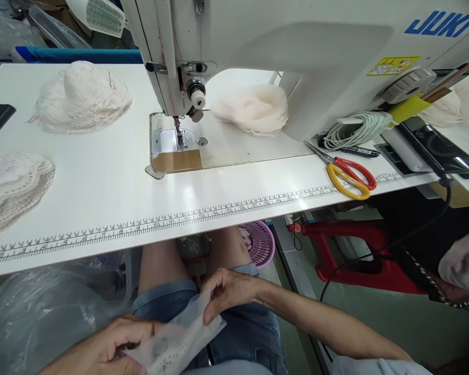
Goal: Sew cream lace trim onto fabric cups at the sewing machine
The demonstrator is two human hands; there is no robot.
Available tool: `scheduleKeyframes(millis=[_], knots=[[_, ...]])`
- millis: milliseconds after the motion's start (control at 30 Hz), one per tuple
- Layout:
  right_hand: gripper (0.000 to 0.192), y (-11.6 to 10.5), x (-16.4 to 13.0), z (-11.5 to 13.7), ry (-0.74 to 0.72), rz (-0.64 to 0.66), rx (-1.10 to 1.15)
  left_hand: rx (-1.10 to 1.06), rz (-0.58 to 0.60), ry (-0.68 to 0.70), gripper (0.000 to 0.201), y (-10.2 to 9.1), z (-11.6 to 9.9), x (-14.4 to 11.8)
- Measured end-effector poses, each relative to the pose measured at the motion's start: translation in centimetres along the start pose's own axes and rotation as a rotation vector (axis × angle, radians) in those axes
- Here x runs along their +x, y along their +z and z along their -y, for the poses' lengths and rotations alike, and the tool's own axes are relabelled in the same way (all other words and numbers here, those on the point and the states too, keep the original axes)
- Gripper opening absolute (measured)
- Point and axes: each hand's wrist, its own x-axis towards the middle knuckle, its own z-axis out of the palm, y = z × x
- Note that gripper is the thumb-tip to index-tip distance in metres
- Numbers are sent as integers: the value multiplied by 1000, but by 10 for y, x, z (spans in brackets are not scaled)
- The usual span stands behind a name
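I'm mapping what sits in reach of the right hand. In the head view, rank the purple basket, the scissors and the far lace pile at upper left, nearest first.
From the right hand:
1. Purple basket, just beyond it, under the table edge.
2. Scissors, on the table, to the right.
3. Lace pile, far upper left on the table.
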Motion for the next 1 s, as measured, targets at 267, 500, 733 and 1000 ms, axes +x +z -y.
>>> scheduleKeyframes(millis=[267,500,733,1000], knots=[[42,-5,-3,9,-15,17,-48,103,-30,43,21,-5,-10,7],[36,-3,-4,28,-24,63,-217,47,-6,93,24,-13,-28,9],[36,2,1,32,-21,152,-359,-1,101,192,16,-14,-33,19],[35,5,5,36,-8,179,-443,7,63,195,15,-12,-28,21]])
